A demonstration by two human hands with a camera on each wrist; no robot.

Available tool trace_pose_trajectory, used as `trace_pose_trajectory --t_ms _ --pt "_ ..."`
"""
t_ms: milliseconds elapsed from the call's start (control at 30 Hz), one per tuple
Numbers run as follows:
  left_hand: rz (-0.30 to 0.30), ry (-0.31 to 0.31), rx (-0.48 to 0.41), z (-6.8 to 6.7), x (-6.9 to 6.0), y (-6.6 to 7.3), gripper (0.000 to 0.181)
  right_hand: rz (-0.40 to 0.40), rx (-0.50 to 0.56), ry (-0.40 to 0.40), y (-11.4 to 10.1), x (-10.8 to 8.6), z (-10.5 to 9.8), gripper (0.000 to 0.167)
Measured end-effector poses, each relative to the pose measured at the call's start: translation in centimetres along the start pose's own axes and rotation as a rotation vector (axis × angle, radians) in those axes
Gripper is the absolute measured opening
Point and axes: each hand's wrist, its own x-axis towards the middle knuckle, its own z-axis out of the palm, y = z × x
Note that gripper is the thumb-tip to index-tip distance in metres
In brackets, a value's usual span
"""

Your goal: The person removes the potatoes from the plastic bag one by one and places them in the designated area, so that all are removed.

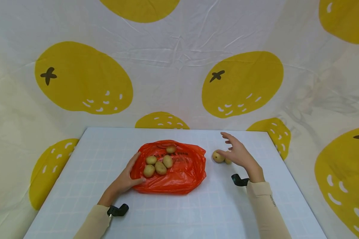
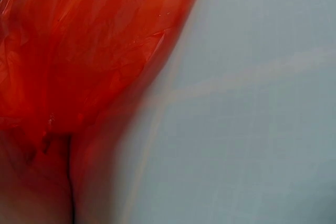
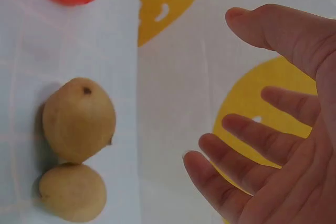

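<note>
A red plastic bag (image 1: pixel 185 172) with printed lettering lies spread on the table. Several small potatoes (image 1: pixel 161 168) rest uncovered on its red film, mostly toward the left; whether they sit within its mouth I cannot tell. My left hand (image 1: pixel 124 177) holds the bag's left side, thumb at the front and fingers at the back. In the left wrist view, red film (image 2: pixel 105 35) covers much of that hand. Right of the bag, two more potatoes (image 3: pixel 79 120) touch each other on the tabletop. Over them hovers my right hand (image 1: pixel 240 154), fingers spread and holding nothing.
The white table (image 1: pixel 107 142) carries a faint grid pattern. Behind it and along both sides hangs a pale cloth (image 1: pixel 167 79) printed with large yellow fruit. Each wrist wears a small black device (image 1: pixel 239 180).
</note>
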Motion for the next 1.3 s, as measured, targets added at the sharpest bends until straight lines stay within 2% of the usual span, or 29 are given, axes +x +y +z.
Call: trace_pose_trajectory --t_ms 300,567,933,1300 --pt "0.001 0.001 0.011 0.0 0.0 -0.2 0.112 -0.110 0.031 -0.024 -4.2 1.0 0.8 0.085" --pt "0.003 0.003 0.010 0.0 0.0 -0.1 0.111 -0.194 0.056 -0.069 -6.8 1.9 1.9 0.084" --pt "0.005 0.004 0.008 0.0 -0.1 -0.1 0.111 -0.241 0.105 -0.186 -8.9 2.9 4.0 0.083" --pt "-0.004 0.007 0.022 0.0 0.0 -0.5 0.112 -0.308 0.011 -0.281 -10.8 4.1 5.8 0.084"
